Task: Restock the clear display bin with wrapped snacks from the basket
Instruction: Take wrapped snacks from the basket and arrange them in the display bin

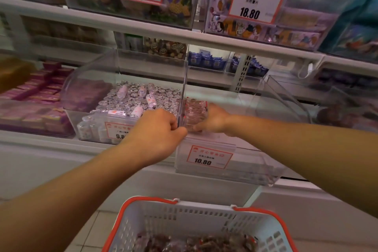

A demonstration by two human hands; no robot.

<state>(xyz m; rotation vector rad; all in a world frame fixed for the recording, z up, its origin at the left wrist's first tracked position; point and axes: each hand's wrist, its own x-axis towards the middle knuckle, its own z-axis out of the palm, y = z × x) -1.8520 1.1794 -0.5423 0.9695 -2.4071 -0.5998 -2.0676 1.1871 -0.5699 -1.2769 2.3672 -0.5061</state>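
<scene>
Red-and-clear wrapped snacks [195, 113] stacked in right hand [214, 121].

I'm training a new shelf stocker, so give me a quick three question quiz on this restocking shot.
1. True or false: the basket with orange handles sits below the shelf and has wrapped snacks in it.
2. What price is on the tag at the front of the clear bin being restocked? A) 9.80 B) 10.80 C) 18.80
3. Which hand holds the stack of wrapped snacks inside that bin?

Key: 1 true. 2 B. 3 the right hand; the left hand is at the bin's dividing wall, fingers curled.
</scene>
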